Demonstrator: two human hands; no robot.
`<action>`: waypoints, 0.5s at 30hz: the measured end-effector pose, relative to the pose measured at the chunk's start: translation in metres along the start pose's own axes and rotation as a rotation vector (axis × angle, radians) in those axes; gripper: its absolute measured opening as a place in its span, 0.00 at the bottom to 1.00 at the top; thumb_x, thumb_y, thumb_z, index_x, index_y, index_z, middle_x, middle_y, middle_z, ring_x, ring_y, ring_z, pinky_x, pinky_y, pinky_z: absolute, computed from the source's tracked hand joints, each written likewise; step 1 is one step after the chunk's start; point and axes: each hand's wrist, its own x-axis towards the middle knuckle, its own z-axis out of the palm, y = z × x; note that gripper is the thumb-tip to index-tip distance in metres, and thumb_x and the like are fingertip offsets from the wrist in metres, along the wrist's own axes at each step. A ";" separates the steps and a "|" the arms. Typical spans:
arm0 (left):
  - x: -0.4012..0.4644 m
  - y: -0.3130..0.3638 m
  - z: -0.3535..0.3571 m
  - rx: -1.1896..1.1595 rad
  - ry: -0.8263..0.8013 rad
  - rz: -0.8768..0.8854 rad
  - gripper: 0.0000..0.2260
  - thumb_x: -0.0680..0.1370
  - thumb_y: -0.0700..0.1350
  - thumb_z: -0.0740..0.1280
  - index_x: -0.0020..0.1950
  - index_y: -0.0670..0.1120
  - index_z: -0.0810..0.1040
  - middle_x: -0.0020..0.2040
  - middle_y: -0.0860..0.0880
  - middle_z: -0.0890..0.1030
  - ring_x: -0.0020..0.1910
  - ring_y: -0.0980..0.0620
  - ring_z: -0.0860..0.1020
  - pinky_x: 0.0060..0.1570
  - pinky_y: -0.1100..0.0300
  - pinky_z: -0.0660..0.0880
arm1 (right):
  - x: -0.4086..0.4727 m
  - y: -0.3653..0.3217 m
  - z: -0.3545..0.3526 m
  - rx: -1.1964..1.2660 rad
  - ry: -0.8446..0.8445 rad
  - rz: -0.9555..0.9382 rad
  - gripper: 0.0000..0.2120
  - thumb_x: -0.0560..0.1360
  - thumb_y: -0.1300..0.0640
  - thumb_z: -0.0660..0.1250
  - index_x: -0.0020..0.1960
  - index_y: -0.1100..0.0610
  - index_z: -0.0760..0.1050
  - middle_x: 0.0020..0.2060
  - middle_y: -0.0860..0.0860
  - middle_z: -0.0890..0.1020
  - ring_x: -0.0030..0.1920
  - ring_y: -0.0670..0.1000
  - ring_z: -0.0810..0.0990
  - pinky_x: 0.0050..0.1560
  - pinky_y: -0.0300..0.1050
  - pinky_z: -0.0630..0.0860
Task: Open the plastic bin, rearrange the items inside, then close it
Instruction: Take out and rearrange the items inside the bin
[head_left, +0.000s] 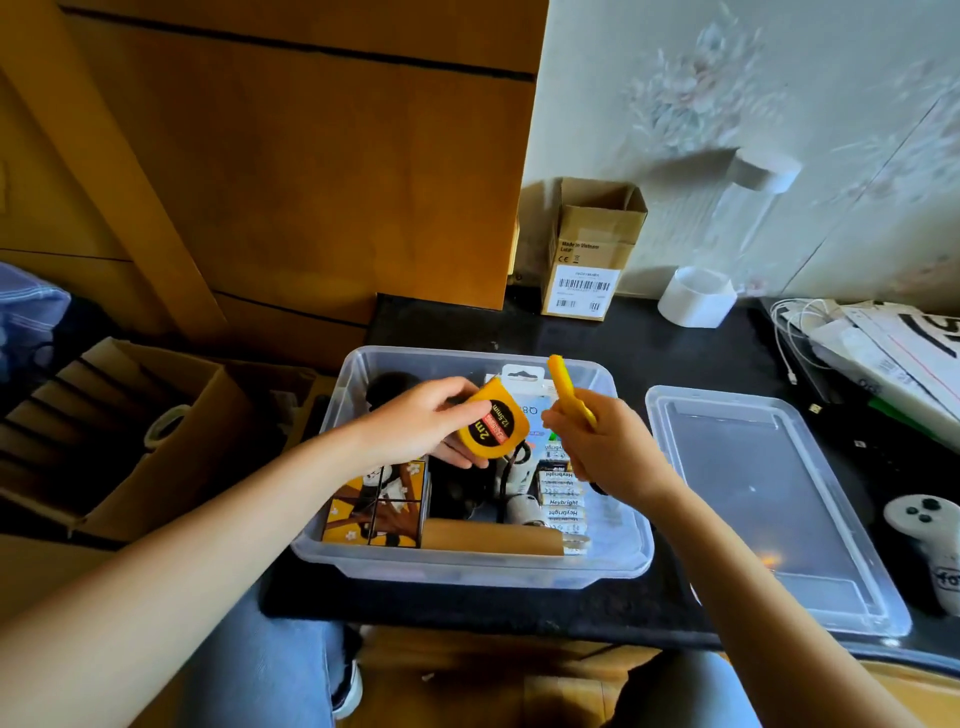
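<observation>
Clear plastic bin (621, 551) sat open on the dark table (597, 338), its lid (769, 499) lying flat just right of it. Left hand (415, 421) held a yellow tape measure (493, 422) over the middle of the bin, thumb on top, fingers curled under; fingertips mostly hidden behind the case. Right hand (608, 447) was clamped round a yellow tool (569, 389) sticking up toward the far rim; only the top showed, the rest was buried in the fist, so what it was could not be told.

Inside the bin: picture cube (376, 506) at near left, cardboard tube (493, 536) along the near wall, a row of Heybright batteries (561, 501) at right, partly covered by the right wrist. A carded package (524, 384) stood at the far side, mostly blocked by both hands. Dark objects in the middle were too shadowed to make out.

On the table: small cardboard box (592, 249) far back, tape roll (696, 296) right of it, white controller (930, 540) cut off at the right edge, and papers and cables (883, 343) at far right, also cut off. Open carton (156, 431) at left, below the table.
</observation>
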 end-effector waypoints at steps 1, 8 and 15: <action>-0.003 -0.001 -0.001 0.004 0.006 0.001 0.08 0.81 0.46 0.59 0.58 0.47 0.71 0.51 0.44 0.82 0.45 0.47 0.84 0.44 0.59 0.81 | 0.000 0.000 0.002 -0.054 -0.002 0.013 0.10 0.77 0.53 0.64 0.42 0.59 0.74 0.25 0.49 0.73 0.24 0.47 0.72 0.25 0.39 0.69; -0.007 -0.002 -0.012 -0.004 0.148 0.071 0.09 0.79 0.44 0.64 0.58 0.50 0.73 0.50 0.45 0.81 0.43 0.47 0.84 0.35 0.61 0.81 | 0.003 0.007 0.007 -0.069 -0.044 0.071 0.09 0.75 0.51 0.67 0.37 0.51 0.73 0.26 0.49 0.75 0.20 0.42 0.73 0.22 0.29 0.68; 0.003 -0.004 -0.018 0.457 0.039 0.099 0.14 0.70 0.43 0.76 0.53 0.50 0.78 0.46 0.54 0.84 0.45 0.60 0.81 0.49 0.63 0.79 | 0.008 0.014 0.013 -0.118 -0.088 0.061 0.06 0.76 0.51 0.66 0.40 0.49 0.73 0.30 0.47 0.77 0.23 0.41 0.75 0.24 0.28 0.68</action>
